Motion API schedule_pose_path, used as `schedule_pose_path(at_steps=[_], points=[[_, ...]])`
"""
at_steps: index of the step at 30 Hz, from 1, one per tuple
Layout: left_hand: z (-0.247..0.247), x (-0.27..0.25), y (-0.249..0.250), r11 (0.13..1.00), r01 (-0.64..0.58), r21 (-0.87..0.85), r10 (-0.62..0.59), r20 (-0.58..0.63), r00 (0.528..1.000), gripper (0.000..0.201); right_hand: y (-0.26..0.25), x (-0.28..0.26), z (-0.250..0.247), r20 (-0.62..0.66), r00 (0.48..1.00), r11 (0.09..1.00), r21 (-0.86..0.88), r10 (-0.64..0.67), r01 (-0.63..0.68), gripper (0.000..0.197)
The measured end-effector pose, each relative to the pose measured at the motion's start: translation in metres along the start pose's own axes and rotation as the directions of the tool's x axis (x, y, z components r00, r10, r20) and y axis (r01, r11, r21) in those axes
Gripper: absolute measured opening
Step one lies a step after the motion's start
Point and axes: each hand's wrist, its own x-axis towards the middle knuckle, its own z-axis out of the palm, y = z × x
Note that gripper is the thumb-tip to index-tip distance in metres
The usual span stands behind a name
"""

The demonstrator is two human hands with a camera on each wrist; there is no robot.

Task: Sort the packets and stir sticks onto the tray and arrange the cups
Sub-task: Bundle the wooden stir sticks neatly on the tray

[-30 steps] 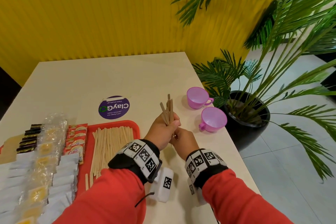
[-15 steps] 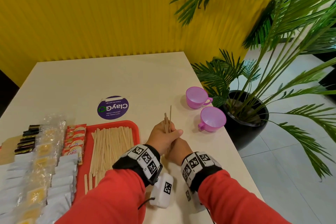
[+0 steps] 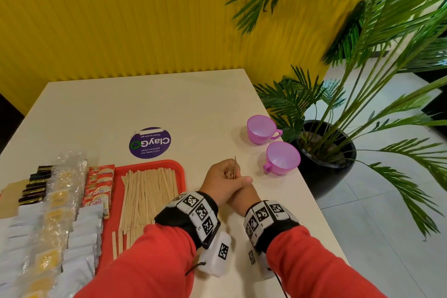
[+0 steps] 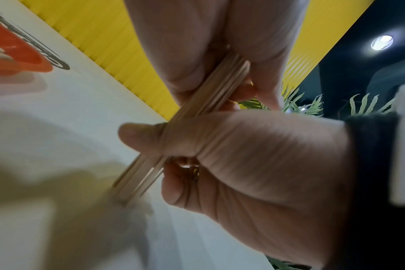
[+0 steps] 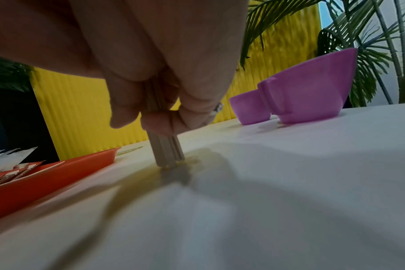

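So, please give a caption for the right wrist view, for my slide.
Hands stand a bundle of stir sticks on the table beside two purple cups.

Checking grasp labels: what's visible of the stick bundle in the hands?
The stick bundle is a handful of thin, flat, pale wooden stir sticks, held roughly upright. Its lower ends touch the white table, right of the red tray. The left hand grips it above the right hand; only the tips poke out on top.
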Motion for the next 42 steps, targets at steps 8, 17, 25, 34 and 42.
schedule_pose_path(at_steps=[8, 17, 25, 34, 42], points=[[0.0, 0.0, -0.005, 1.0, -0.002, -0.006, 0.002, -0.001, 1.0, 0.037, -0.001, 0.0, 0.002, -0.011, 0.999, 0.989, 0.145, 0.039, -0.037, 0.043], [-0.001, -0.001, -0.012, 0.995, 0.101, -0.007, -0.101, 0.027, 0.995, 0.029, -0.011, -0.012, -0.004, -0.035, 0.997, 0.994, 0.08, -0.071, 0.074, 0.027], [-0.012, -0.008, -0.001, 0.988, 0.14, 0.072, -0.138, -0.035, 0.99, 0.041, -0.017, -0.024, -0.008, 0.056, 0.974, 0.975, 0.022, -0.221, 0.22, 0.026], [-0.058, -0.028, 0.012, 0.947, 0.298, -0.117, -0.281, 0.139, 0.949, 0.046, -0.047, -0.039, -0.005, 0.19, 0.912, 0.873, 0.411, -0.364, 0.263, 0.022], [-0.104, -0.072, -0.005, 0.848, 0.505, -0.164, -0.483, 0.154, 0.862, 0.01, -0.071, -0.053, 0.044, 0.321, 0.932, 0.869, 0.494, -0.167, -0.014, 0.017]])
